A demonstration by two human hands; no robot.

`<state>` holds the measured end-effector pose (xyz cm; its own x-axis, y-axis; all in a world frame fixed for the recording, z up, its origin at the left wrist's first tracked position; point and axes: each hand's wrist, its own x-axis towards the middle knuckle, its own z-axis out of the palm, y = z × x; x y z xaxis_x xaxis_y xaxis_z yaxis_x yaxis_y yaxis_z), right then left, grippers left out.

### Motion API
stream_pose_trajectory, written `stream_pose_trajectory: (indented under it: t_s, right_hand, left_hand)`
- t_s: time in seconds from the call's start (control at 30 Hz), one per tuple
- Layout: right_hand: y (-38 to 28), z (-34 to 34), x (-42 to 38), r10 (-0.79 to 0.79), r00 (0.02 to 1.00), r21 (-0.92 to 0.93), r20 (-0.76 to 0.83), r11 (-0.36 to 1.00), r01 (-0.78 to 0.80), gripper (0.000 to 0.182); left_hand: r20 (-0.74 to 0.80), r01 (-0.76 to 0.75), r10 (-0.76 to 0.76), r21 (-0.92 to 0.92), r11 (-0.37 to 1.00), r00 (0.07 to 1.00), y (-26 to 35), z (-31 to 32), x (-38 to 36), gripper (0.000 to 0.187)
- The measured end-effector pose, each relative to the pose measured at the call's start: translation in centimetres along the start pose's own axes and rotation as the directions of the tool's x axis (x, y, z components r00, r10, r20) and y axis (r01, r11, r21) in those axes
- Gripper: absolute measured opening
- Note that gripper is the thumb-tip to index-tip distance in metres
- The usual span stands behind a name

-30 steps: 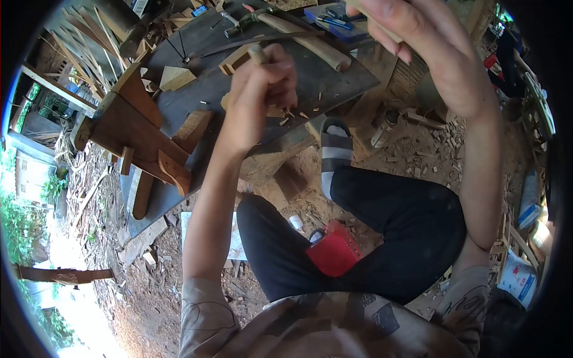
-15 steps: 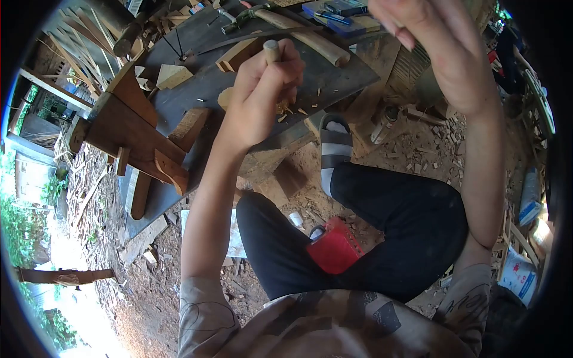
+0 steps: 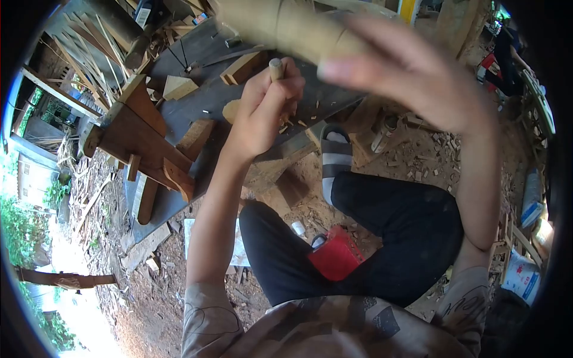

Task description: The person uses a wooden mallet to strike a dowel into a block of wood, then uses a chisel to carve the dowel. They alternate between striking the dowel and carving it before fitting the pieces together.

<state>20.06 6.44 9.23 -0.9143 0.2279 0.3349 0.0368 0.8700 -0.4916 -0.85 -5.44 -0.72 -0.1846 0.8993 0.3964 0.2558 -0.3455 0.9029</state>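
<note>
My left hand (image 3: 267,113) is wrapped round an upright tool handle (image 3: 276,69), its round wooden end showing above the fist. Below the fist the tool's lower end is hidden. A light wood piece (image 3: 230,111) shows just left of the hand on the dark bench (image 3: 209,98), with chips to the right. My right hand (image 3: 406,71) grips a thick pale wooden mallet (image 3: 298,30), blurred by motion, raised above and to the right of the handle's end.
A brown wooden assembly (image 3: 134,137) stands at the bench's left. Wood blocks (image 3: 243,67) lie behind my left hand. A red object (image 3: 336,253) sits between my legs. Chips litter the ground, and a person's dark-clothed part (image 3: 506,65) shows far right.
My right hand has come down and left, bringing the mallet into view over the bench. The left hand keeps its hold on the handle. The view has shifted slightly.
</note>
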Motion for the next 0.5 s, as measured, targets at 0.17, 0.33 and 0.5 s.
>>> stream_pose_trajectory:
  t_s: [0.17, 0.33, 0.5]
  right_hand:
    - [0.3, 0.3, 0.2, -0.239, 0.950, -0.031, -0.203, 0.971, 0.238, 0.064]
    - [-1.3, -0.4, -0.1, 0.061, 0.997, -0.212, 0.049, 0.976, -0.049, 0.061]
    - [-1.2, -0.3, 0.0, -0.205, 0.965, -0.073, -0.163, 0.978, 0.195, 0.057]
  left_hand:
    - [0.019, 0.005, -0.003, -0.105, 0.994, 1.000, -0.1, -0.1, 0.4, 0.021]
    - [-0.038, 0.027, -0.031, -0.111, 0.994, 0.999, 0.0, 0.4, 0.0, 0.019]
    - [-0.022, 0.039, -0.044, -0.189, 0.981, 0.999, -0.4, -0.2, 0.2, 0.019]
